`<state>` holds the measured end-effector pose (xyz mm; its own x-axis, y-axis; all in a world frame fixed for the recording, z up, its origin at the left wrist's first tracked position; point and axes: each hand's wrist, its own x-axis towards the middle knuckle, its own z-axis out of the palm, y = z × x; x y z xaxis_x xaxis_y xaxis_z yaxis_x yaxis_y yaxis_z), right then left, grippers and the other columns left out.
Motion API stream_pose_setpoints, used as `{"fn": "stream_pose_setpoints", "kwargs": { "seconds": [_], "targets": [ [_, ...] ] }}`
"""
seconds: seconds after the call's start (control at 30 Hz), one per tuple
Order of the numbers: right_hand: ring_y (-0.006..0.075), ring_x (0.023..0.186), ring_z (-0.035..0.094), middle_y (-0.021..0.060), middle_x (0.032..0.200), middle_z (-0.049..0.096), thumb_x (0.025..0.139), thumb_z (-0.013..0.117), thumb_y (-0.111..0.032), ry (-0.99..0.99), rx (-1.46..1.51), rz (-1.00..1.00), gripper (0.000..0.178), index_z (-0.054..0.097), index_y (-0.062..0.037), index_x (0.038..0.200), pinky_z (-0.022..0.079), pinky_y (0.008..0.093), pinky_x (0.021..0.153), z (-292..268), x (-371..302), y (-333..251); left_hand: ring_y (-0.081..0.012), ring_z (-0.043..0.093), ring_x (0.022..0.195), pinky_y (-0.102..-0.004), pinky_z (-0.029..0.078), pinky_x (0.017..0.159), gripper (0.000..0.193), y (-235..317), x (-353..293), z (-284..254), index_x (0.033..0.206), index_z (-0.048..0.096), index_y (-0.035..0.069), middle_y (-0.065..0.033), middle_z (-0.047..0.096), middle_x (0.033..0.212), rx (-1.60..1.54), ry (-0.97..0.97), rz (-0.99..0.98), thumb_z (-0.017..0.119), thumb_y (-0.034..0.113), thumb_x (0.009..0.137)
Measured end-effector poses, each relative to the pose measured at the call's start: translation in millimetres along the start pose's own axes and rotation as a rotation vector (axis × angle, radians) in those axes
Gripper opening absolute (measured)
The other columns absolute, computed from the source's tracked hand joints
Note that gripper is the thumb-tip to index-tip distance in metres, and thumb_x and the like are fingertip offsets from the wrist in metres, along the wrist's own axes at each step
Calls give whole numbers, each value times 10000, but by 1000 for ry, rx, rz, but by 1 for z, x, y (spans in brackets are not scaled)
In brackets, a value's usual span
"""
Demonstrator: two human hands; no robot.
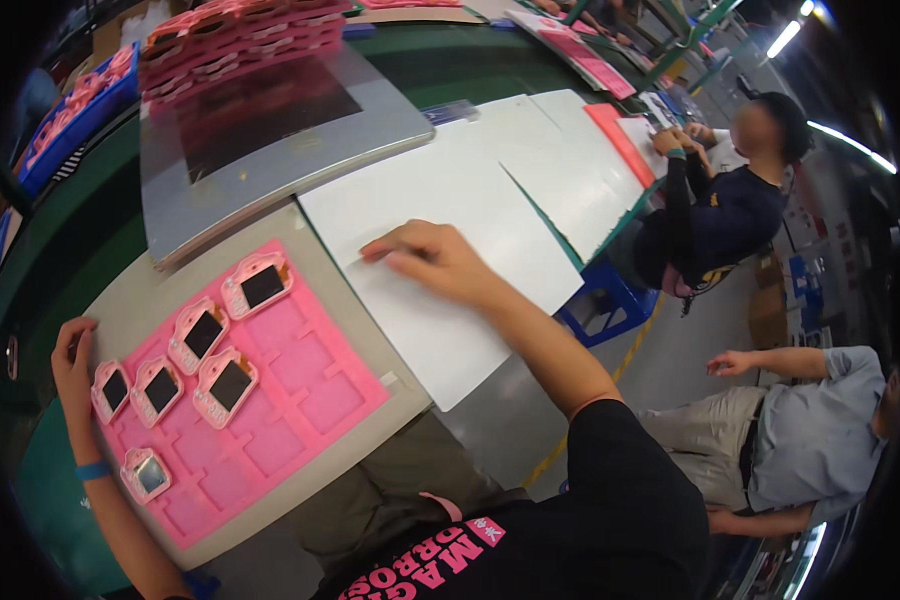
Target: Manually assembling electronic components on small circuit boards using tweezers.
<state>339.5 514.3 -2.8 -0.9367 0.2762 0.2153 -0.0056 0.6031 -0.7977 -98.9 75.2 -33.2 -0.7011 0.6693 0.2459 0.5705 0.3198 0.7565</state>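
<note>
A pink foam tray [300,400] with cut-out recesses lies on a grey-beige board in front of me. Several pink and white camera-shaped gadget shells [227,385] with dark screens sit on its left and far parts. One shell [147,475] at the near left has a lighter screen. My left hand [72,360] rests by the board's left edge, fingers loosely bent and apart, beside the leftmost shell. Over a white sheet [450,330] to the right of the tray, my right hand [430,262] has its fingers stretched leftward, slightly blurred, with nothing visible in them.
A grey metal-framed panel [380,110] lies beyond the tray, with stacked pink trays [240,50] on it. At the far left stands a blue bin [80,115] of pink parts. A blue stool [610,300] is right of the bench. Two people [730,220] are on the right.
</note>
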Motion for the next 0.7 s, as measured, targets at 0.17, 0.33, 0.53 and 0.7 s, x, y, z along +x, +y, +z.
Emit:
{"fn": "stream_pose_setpoints", "kwargs": {
  "seconds": [0.17, 0.33, 0.53, 0.7],
  "targets": [
    [248, 1304, 603, 44, 1457, 707, 1017, 699, -217, 153, -527, -259, 303, 809, -147, 1291, 446, 382, 1100, 17, 0, 6, -180, 618, 1093, -284, 431, 1027, 189, -9, -3, -6, 1141, 708, 10, -47, 707, 1196, -4, -2, -26, 581, 118, 1052],
    [265, 1419, 550, 37, 1526, 664, 1001, 714, -215, 144, -611, -194, 333, 802, -164, 1318, 407, 398, 1159, 21, -1, 8, -179, 615, 1110, -285, 425, 1042, 189, -15, -1, -6, 1143, 705, 11, -48, 705, 1204, 0, -6, -22, 578, 122, 1058],
    [269, 1406, 568, 42, 1523, 667, 1005, 714, -220, 132, -588, -171, 336, 799, -156, 1323, 405, 401, 1161, 21, 0, 9, -179, 615, 1126, -286, 420, 1058, 187, -16, -2, -6, 1145, 701, 10, -51, 704, 1209, -7, -3, -26, 576, 122, 1063],
    [262, 1323, 616, 51, 1451, 701, 1004, 698, -178, 158, -453, -168, 290, 800, -126, 1271, 425, 378, 1133, 17, 1, 7, -181, 615, 1131, -287, 419, 1064, 186, -10, -3, -7, 1151, 699, 10, -53, 705, 1214, -2, -8, -33, 575, 121, 1067]
  ]
}}
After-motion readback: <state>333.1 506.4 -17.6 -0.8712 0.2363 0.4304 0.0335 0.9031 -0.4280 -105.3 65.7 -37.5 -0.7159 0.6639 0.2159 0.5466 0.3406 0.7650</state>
